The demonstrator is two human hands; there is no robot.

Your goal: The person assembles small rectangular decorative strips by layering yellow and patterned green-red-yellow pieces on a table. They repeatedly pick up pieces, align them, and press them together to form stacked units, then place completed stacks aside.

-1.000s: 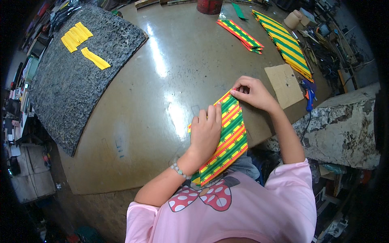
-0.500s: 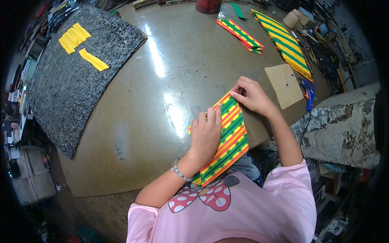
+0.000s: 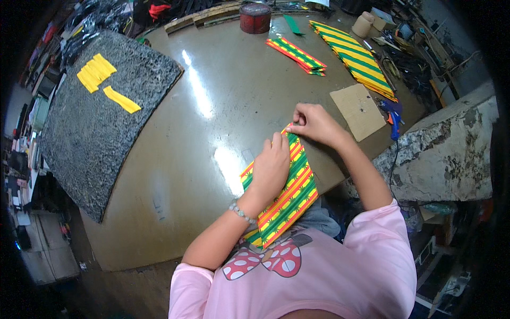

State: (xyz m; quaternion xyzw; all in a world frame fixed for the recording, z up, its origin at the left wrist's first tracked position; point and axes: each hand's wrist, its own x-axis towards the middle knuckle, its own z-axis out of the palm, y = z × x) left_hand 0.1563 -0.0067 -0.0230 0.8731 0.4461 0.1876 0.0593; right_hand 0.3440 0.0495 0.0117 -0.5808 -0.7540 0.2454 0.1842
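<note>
A striped cloth (image 3: 295,194) in green, yellow and red, printed with dark leaf shapes, lies at the table's near edge. Its narrow end points away from me and its wide, pointed end hangs near my shirt. My right hand (image 3: 313,123) pinches the narrow far tip between thumb and fingers. Over the cloth's left side rests my left hand (image 3: 270,169), its fingers bent and close together on the fabric just short of that tip. The left thumb is hidden beneath the hand. A strip of the cloth shows to the left of this hand.
A rough dark slab (image 3: 114,117) bearing yellow strips (image 3: 97,72) covers the table's left. Far right lie red-edged striped strips (image 3: 296,55), a yellow-green striped cloth pile (image 3: 353,58), cardboard (image 3: 357,111) and a blue glue gun (image 3: 393,118). A red tin (image 3: 255,19) stands behind.
The whole view has shifted a little. My left fingers have drawn closer together, and more cloth shows left of that hand. My right hand still pinches the tip.
</note>
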